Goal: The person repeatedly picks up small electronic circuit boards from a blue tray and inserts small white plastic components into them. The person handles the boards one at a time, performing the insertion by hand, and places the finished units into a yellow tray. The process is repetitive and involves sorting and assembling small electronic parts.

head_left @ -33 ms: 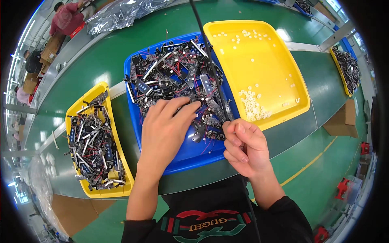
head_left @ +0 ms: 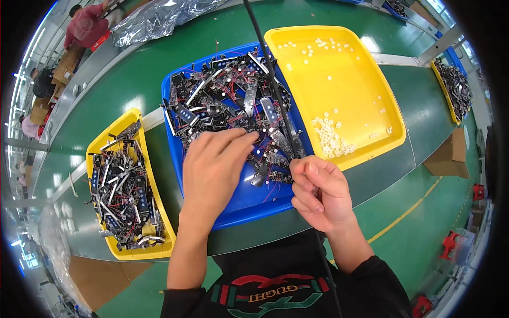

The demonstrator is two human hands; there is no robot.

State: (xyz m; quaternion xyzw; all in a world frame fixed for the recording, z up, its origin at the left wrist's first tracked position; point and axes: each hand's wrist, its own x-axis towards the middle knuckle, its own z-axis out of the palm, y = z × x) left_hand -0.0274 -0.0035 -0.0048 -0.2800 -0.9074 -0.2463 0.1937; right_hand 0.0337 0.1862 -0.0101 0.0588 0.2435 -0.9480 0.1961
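My left hand [head_left: 213,167] reaches over the blue tray [head_left: 238,216], its fingers bent and slightly apart above a heap of small black circuit-board assemblies [head_left: 228,100] with red wires and white strips. Its thumb is hidden, and I see nothing held in it. Close to the tray's right edge, my right hand [head_left: 324,192] is closed, thumb against the bent fingers. Something dark is at its fingertips, but a black cable [head_left: 275,85] crosses there, so I cannot make out what is pinched.
On the right stands a yellow tray [head_left: 395,127] with small white rings [head_left: 330,139]. A narrower yellow tray [head_left: 168,246] on the left holds more assemblies [head_left: 124,193]. Another filled tray [head_left: 452,87] is at the far right. A person [head_left: 86,26] is at the far left.
My left hand has shifted very slightly to the left over the heap. My right hand stays closed in nearly the same place.
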